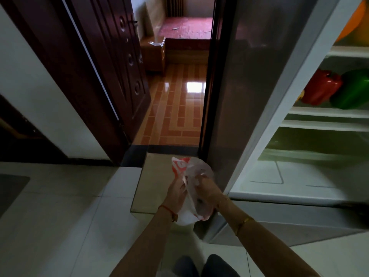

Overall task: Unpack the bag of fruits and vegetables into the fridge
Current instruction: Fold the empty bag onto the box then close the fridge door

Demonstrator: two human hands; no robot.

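A thin white plastic bag (191, 172) with red print hangs low in front of me, over a small glass-topped table (151, 182). My left hand (176, 193) pinches its left edge. My right hand (207, 193) is inside or behind the bag's film, gripping it. What the bag holds is hidden. The fridge (299, 108) stands open on the right. On its middle shelf lie a red bell pepper (321, 88) and a green bell pepper (353, 90). Something orange (353, 21) sits on the shelf above.
The fridge's dark side panel (239, 86) rises just right of my hands. A dark wooden door (111, 62) stands open on a room with an orange tiled floor (175, 108). White floor tiles (60, 216) spread to the left. My knees (205, 266) show at the bottom.
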